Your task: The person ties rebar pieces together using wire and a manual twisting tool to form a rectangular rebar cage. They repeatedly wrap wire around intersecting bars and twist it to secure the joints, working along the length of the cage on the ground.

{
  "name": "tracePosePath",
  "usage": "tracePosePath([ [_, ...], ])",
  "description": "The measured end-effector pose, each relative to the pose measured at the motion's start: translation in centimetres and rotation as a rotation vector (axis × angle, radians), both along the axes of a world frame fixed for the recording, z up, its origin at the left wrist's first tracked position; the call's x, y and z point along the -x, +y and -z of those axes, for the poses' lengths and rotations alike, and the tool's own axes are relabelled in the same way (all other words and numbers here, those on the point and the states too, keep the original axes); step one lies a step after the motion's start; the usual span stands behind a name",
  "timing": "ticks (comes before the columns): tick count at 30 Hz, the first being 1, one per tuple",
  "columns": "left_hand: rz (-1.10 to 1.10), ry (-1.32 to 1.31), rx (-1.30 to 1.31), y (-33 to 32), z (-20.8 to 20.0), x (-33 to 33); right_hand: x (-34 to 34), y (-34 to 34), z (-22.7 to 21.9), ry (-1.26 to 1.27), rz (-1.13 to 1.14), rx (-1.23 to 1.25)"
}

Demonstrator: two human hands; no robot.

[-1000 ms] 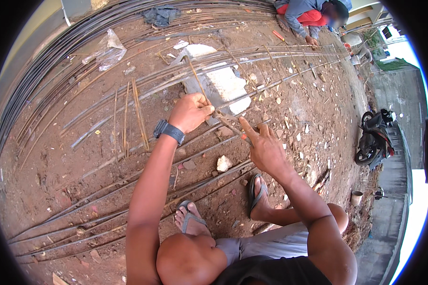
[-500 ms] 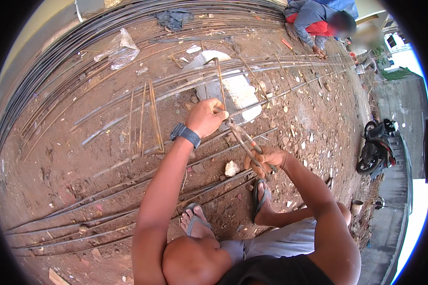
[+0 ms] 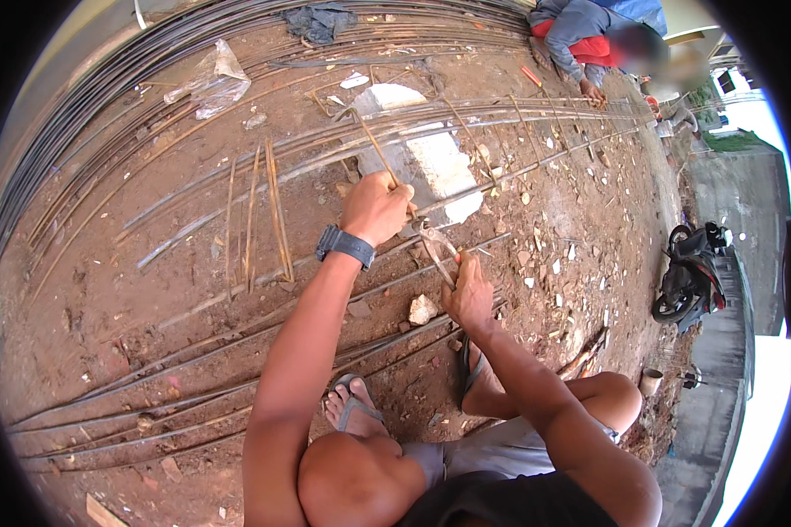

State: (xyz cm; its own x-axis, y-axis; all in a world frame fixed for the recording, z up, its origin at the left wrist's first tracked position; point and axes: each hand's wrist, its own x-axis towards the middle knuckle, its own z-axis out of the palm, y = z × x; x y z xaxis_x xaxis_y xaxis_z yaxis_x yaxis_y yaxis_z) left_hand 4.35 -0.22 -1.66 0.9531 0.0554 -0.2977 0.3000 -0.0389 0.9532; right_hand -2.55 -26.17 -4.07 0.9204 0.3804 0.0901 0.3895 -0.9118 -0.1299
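My left hand, with a dark watch on its wrist, is closed around the lower end of a bent steel stirrup, where it meets a long reinforcing bar. Just right of it, my right hand grips the handles of a pair of pincers. Their jaws are at the bar beside my left fingers; whether they bite on wire is too small to tell. Three loose stirrups stand to the left on the same bars. A pale stone slab lies beneath the bars.
Bundles of long rods curve along the far left, with clear plastic and dark cloth on them. More rods lie near my sandalled feet. Another person crouches at the far right end. A motorcycle stands right.
My right hand has moved up and left along the pincers, and their handles are closer together. The stirrup in my left hand now leans further left at its top.
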Motion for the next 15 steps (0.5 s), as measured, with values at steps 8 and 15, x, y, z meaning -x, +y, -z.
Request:
tracePosePath([
  [8, -0.025, -0.083, -0.064, 1.0, 1.7, 0.6, -0.9, -0.1, -6.8, -0.049, -0.083, 0.274],
  [15, 0.008, -0.092, -0.096, 1.6, -0.4, 1.0, -3.0, 0.0, -9.3, 1.744, 0.395, -0.740],
])
